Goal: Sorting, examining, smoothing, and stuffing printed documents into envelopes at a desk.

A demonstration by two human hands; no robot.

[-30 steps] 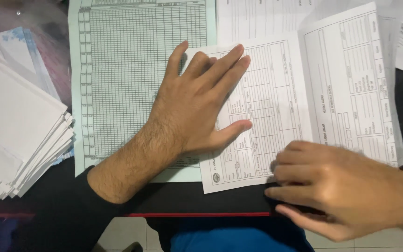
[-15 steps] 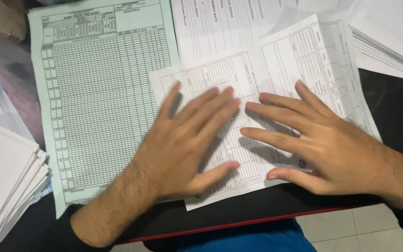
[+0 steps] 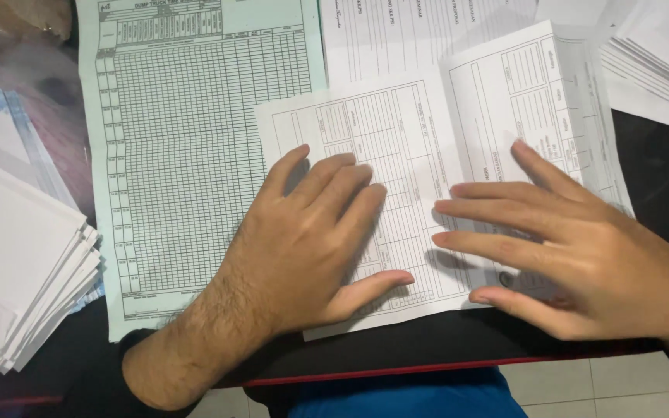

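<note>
A: Hand status?

B: Left hand (image 3: 311,240) flat, fingers spread, palm down on the white printed form (image 3: 420,139). Right hand (image 3: 582,259) also flat and open on its right half. Nothing gripped.

A: Form location?

B: Near the black table (image 3: 652,162) front edge, overlapping the green grid sheet (image 3: 187,139) on the left. White paper stack (image 3: 17,263) sits far left, another stack (image 3: 660,54) top right.

White printed form sheet (image 3: 420,155) with centre crease, flat, overlapping green sheet's edge
</note>
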